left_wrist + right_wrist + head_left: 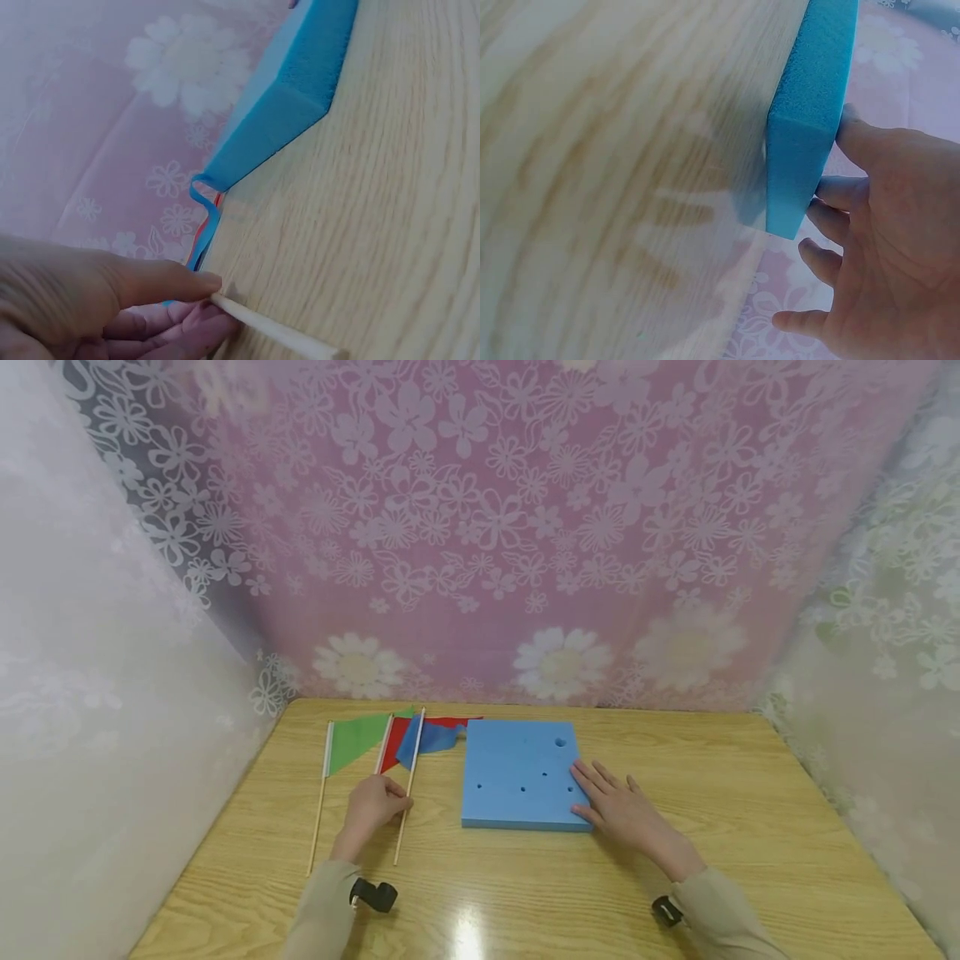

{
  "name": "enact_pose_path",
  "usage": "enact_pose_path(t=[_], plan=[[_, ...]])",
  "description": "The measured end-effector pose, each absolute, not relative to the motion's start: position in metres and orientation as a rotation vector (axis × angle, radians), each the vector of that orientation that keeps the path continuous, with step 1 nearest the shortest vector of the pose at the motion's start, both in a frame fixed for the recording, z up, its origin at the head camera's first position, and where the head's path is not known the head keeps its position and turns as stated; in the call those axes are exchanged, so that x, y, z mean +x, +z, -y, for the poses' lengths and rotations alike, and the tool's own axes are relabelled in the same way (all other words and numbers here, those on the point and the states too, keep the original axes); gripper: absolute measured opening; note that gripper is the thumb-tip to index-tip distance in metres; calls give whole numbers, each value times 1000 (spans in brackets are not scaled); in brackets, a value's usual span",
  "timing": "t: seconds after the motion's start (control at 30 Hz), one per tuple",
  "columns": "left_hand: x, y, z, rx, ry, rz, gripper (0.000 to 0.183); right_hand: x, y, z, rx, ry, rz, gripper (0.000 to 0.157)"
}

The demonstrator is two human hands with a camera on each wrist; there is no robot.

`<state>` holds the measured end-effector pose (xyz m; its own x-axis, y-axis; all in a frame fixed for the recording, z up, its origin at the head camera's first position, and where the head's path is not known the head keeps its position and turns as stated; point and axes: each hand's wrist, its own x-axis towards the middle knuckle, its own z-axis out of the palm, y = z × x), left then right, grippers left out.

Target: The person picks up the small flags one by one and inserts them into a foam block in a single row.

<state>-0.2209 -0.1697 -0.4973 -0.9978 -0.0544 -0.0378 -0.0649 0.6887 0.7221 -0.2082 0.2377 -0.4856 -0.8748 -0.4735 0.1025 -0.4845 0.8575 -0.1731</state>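
**Blue flag (438, 739) pinched, blue board (502, 760) touched**

At the far left, a green flag (356, 742) is laid on the wooden table (750, 827). Next, a red flag (389, 750) is partly covered by the blue flag; its lower stick is hidden by the left hand (375, 802). The blue flag's stick (399, 843) is clamped between that hand's thumb and fingers. Farther right, the board, pierced with several holes, is set flat on the table. Its right edge is touched by the right hand (622, 810), whose fingers are spread apart.

Blk (502, 756) looks matt foam, rough-sided; flags (354, 743) thin cloth, sticks (401, 837) smooth wood, tbl (675, 752) glossy wood-grain.
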Motion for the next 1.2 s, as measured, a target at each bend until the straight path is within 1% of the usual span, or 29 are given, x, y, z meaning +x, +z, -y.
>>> enact_pose_path(t=[0.27, 0.5, 0.7, 0.97, 1.2], plan=[[-225, -505, 173, -37, 1484, -2770, 13, -208, -488, -238, 765, 304, 2965, 64], [-233, -504, 161, 40, 1718, -2668, 14, -209, -489, -240, 758, 297, 2969, 64], [-240, -490, 137, 222, 1887, -2551, 22, -209, -489, -240, 761, 316, 2977, 65], [-255, -475, 93, 419, 1973, -2464, 22, -210, -489, -240, 756, 336, 2998, 65], [-263, -465, 57, 576, 2072, -2378, 28, -209, -488, -241, 751, 407, 2993, 65]])
